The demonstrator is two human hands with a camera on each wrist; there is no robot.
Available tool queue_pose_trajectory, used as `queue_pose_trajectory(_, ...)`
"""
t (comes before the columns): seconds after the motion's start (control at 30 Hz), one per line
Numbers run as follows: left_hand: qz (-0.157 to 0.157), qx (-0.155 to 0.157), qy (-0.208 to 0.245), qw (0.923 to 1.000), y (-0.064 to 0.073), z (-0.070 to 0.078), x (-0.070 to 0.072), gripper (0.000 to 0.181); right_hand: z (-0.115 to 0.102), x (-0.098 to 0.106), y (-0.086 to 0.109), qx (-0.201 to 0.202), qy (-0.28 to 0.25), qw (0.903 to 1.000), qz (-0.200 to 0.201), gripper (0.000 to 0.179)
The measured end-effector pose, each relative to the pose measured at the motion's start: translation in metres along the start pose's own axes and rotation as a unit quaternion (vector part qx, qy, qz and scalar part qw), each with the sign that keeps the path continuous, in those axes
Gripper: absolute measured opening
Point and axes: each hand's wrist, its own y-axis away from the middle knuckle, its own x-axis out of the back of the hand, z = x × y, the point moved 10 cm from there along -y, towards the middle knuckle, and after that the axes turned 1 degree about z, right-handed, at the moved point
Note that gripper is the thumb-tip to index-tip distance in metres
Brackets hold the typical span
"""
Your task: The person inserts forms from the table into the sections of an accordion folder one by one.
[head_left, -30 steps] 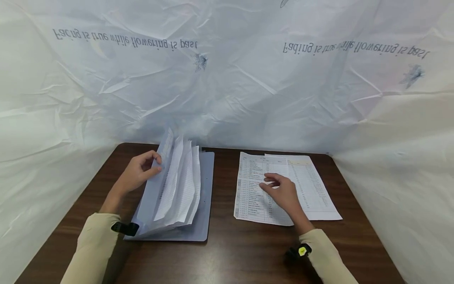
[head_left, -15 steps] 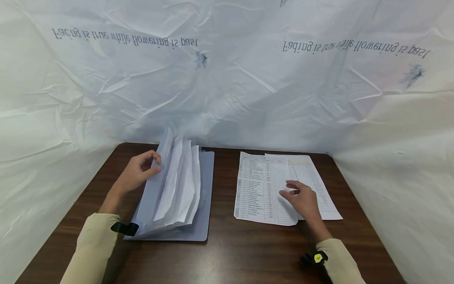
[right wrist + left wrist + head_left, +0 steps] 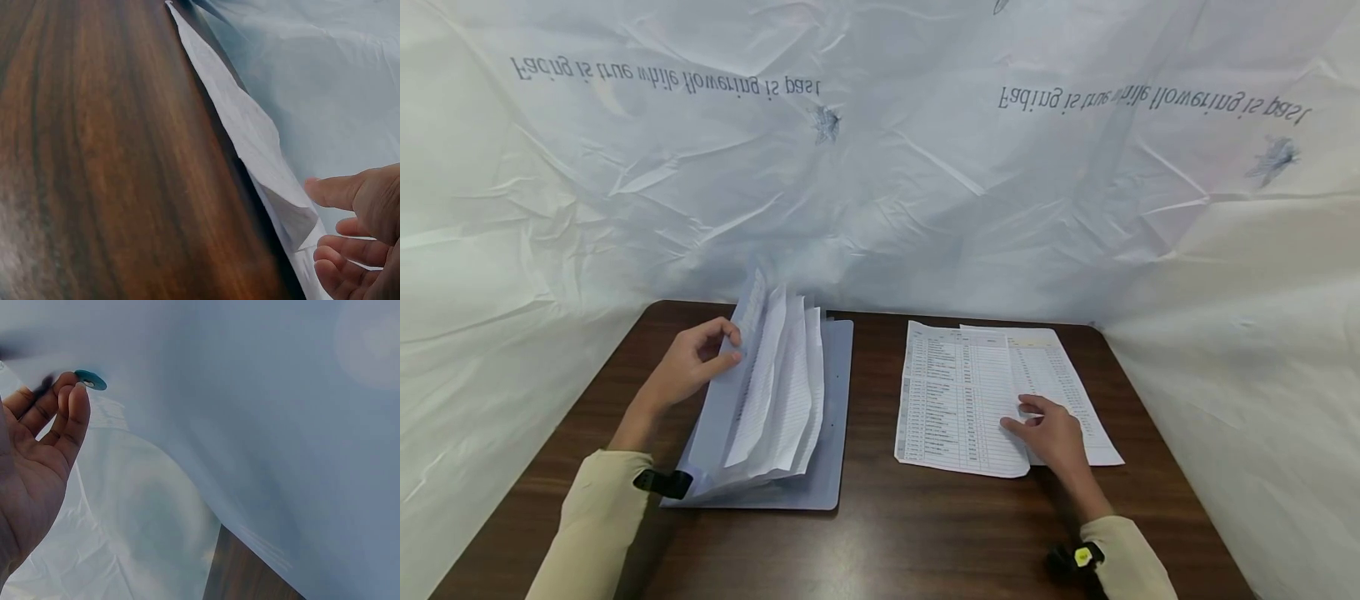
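Observation:
My left hand grips the raised cover of a pale blue document folder. In the left wrist view, the bent fingertips meet a teal disc on the cover. Several sheets fan out inside the folder. To the right, my right hand hovers at the right edge of a printed table sheet, which overlaps a second sheet. The right wrist view has the thumb and fingers of that hand apart, with nothing between them, beside the raised paper edge.
Folder and sheets lie on a dark wooden table. A wrinkled white curtain with printed lettering stands right behind the table's far edge and along both sides. A dark band with a small device sits on the left wrist.
My right hand has moved right and toward the front, off the middle of the printed sheet to its right edge. The left hand and the folder have stayed in place.

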Motion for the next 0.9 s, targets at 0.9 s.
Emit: queue_pose_trajectory(0.9,-0.008,0.0,0.009,0.9999,-0.009,-0.038,0.001,0.017,0.001,-0.014,-0.003,-0.038,0.038,0.9983,-0.024,0.067)
